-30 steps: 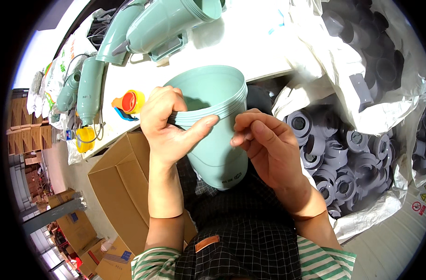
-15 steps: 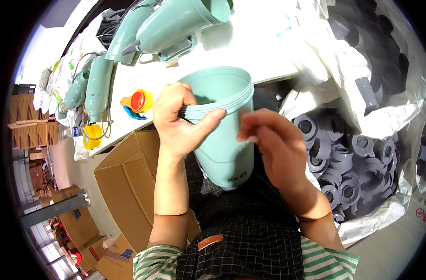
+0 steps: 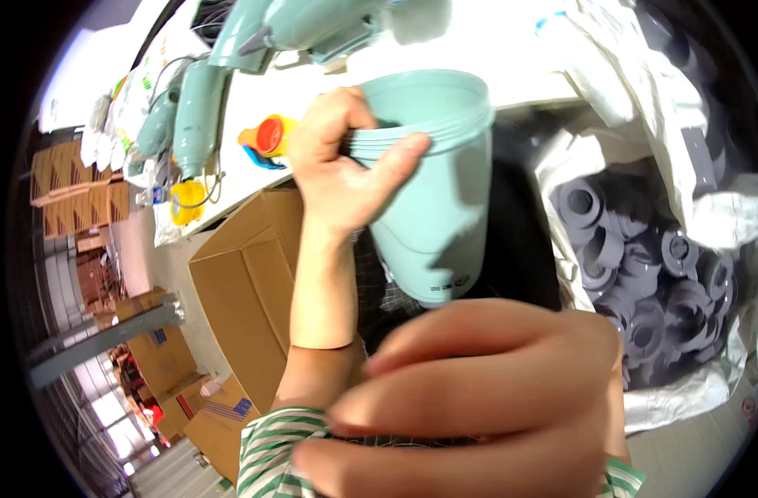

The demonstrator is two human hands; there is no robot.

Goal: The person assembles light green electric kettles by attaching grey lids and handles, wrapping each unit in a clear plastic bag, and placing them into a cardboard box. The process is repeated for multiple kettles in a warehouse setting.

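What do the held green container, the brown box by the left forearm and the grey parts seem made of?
Container: likely plastic, smooth and satin, with a moulded-looking ridged rim.
Box: cardboard, by its matt brown faces and creases.
Grey parts: probably plastic, low-sheen, with soft highlights and repeated shapes.

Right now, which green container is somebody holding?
The wide green container, with the left hand gripping its open rim. The other green ones lie on the white table.
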